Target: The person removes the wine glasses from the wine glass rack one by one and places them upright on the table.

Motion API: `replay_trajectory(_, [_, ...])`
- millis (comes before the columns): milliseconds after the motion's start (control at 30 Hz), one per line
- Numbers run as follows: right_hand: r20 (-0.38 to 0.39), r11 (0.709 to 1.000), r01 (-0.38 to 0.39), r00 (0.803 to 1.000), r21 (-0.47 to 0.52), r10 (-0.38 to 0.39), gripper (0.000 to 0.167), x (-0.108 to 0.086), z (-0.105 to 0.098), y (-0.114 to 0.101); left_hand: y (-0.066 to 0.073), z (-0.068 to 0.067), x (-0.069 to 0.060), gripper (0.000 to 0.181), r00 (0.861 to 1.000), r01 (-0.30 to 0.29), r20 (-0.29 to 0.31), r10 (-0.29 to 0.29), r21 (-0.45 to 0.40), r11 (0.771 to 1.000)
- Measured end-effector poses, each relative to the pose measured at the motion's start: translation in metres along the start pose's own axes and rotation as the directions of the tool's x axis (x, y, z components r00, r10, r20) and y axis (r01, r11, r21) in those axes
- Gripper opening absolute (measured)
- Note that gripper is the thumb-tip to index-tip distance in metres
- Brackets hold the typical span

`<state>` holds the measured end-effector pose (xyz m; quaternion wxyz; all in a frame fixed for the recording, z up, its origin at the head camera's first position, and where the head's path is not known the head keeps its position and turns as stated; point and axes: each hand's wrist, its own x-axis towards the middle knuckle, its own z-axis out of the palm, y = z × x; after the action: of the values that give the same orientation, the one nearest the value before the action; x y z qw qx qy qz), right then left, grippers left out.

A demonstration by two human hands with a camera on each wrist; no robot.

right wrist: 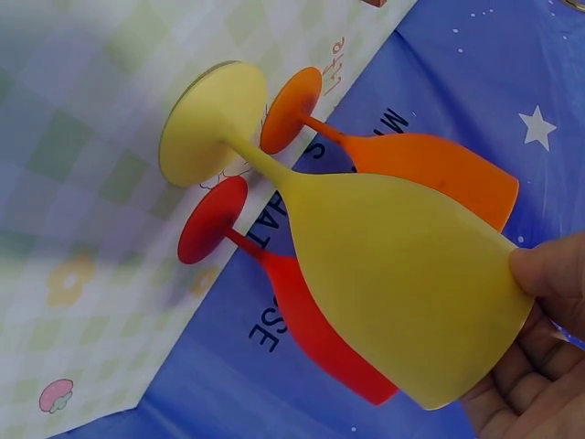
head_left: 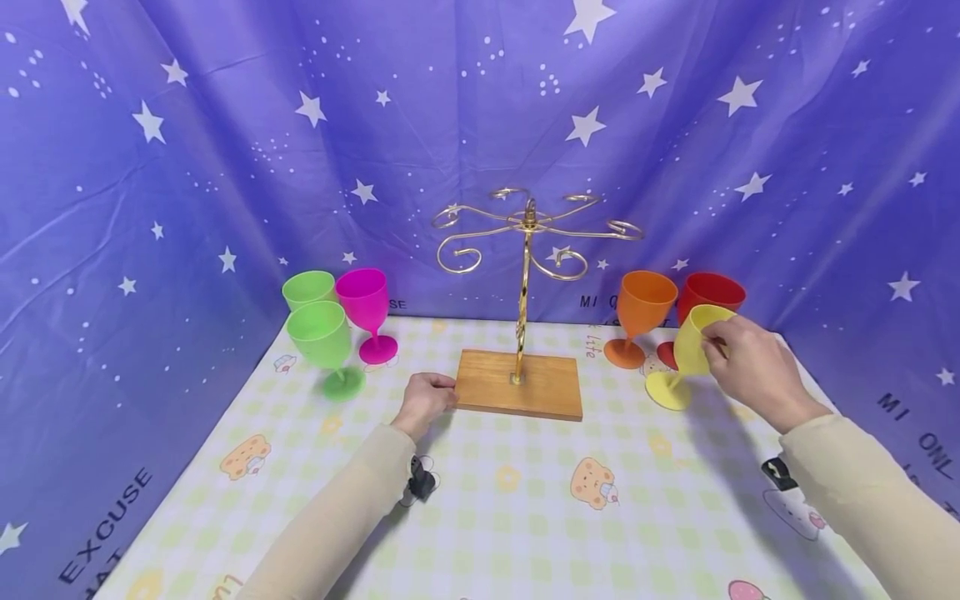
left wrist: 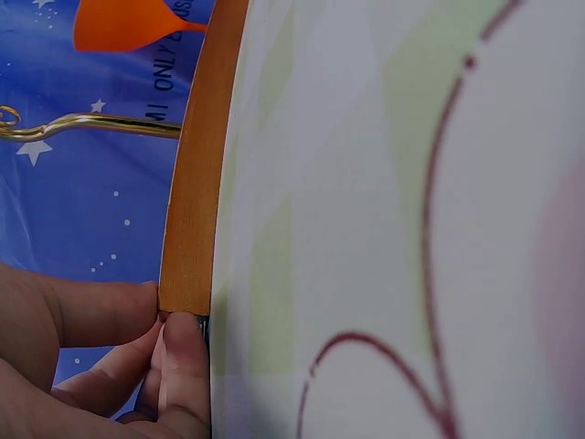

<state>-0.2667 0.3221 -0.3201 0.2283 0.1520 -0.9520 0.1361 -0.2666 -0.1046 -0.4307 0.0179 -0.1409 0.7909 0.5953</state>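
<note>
A gold metal glass rack [head_left: 522, 300] with curled arms stands upright on a wooden base [head_left: 517, 396] in the middle of the table. At the base's left end, my left hand [head_left: 426, 402] pinches the board's edge between thumb and fingers; the left wrist view shows the fingertips [left wrist: 186, 340] against its end. My right hand [head_left: 753, 362] pinches the rim of a yellow goblet [right wrist: 402, 283], which leans slightly. Whether its foot touches the cloth I cannot tell. Behind it are an orange goblet [head_left: 647, 302] and a red goblet [head_left: 711, 288], the red one partly hidden.
On the left stand a magenta goblet [head_left: 364, 302] and two green goblets, one in front [head_left: 321, 337] partly covering the other [head_left: 309, 287]. A checked tablecloth [head_left: 510, 517] covers the table. A blue star-patterned curtain [head_left: 465, 100] hangs behind and at both sides.
</note>
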Motion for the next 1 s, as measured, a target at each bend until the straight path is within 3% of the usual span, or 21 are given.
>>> replay_trajectory(167, [-0.023,1.000,0.020,1.000,0.014,-0.020,0.014,0.0002,0.0031,-0.0023,0.0001,0.0007,0.0003,0.021,1.000,0.000,-0.003,0.000,0.009,1.000])
replay_trajectory(600, [0.012,0.999,0.024,1.000,0.023,-0.024,0.018,0.0016,0.0047,-0.0062,0.0011,0.0030,0.0001,0.020,1.000,0.010,-0.018,-0.010,0.025,1.000])
replay_trajectory(1000, [0.022,0.999,-0.006,1.000,0.052,0.004,0.024,-0.0013,0.0014,-0.0097,0.0007,0.0026,0.0017,0.020,1.000,0.000,-0.007,0.000,0.027,1.000])
